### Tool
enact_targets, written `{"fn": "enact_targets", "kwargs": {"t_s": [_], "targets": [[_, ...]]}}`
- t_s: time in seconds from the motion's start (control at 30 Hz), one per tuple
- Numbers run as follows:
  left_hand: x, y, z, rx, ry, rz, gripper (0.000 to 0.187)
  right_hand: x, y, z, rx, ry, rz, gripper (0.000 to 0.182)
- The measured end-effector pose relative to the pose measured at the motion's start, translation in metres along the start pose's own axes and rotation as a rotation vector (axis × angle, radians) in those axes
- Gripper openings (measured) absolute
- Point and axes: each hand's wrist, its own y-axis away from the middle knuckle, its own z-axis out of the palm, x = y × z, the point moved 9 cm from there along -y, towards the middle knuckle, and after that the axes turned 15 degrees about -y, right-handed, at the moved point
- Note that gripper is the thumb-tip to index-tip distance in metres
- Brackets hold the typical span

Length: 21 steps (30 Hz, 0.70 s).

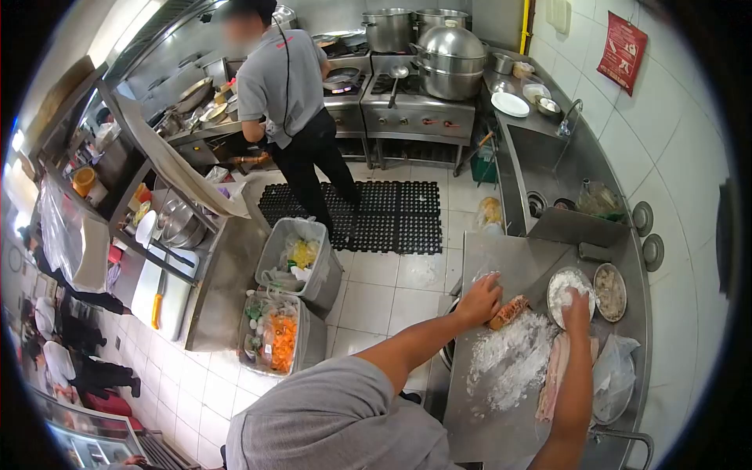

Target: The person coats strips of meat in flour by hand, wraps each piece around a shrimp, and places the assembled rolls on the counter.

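Left hand point(479, 301) half-curled beside orange-brown piece point(511, 312), hold unclear; right hand point(578, 311) in bowl point(550, 300) of white powder point(564, 285), grip hidden; hands apart; loose powder point(509, 354) on worktop point(501, 252)

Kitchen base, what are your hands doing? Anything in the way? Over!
Right hand in white powder. Left hand beside reddish-brown piece. Nothing visibly blocking either.
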Motion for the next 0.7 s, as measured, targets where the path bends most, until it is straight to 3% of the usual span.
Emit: {"fn": "enact_targets", "kwargs": {"t_s": [0.13,0.23,0.33,0.5,0.57,0.6,0.67,0.7], "targets": [[-0.001,0.000,-0.001,0.031,0.012,-0.005,0.032,0.007,-0.001,-0.018,0.063,0.046,0.171,0.055],[-0.001,0.000,0.001,0.007,0.012,-0.020,0.031,-0.011,0.006,-0.013,0.060,0.011,-0.020,0.052],[-0.002,-0.001,0.003,-0.002,0.011,-0.016,0.029,-0.026,0.018,0.000,0.051,0.240,-0.071,0.047],[-0.010,0.000,0.017,0.036,0.052,-0.019,0.027,0.025,-0.004,-0.006,0.125,-0.345,-0.099,0.042],[-0.009,-0.003,0.024,-0.040,-0.011,0.028,0.024,0.016,0.007,-0.015,0.208,0.034,-0.003,0.039],[-0.012,-0.004,0.031,-0.069,0.020,0.026,0.023,0.024,0.010,-0.009,0.272,0.047,-0.078,0.037],[0.000,-0.005,0.010,-0.011,-0.002,0.016,0.023,0.016,0.011,0.012,0.000,0.037,0.006,0.045],[0.002,-0.004,0.005,0.003,0.014,0.007,0.023,-0.001,0.021,0.008,-0.001,0.056,-0.073,0.049]]}}
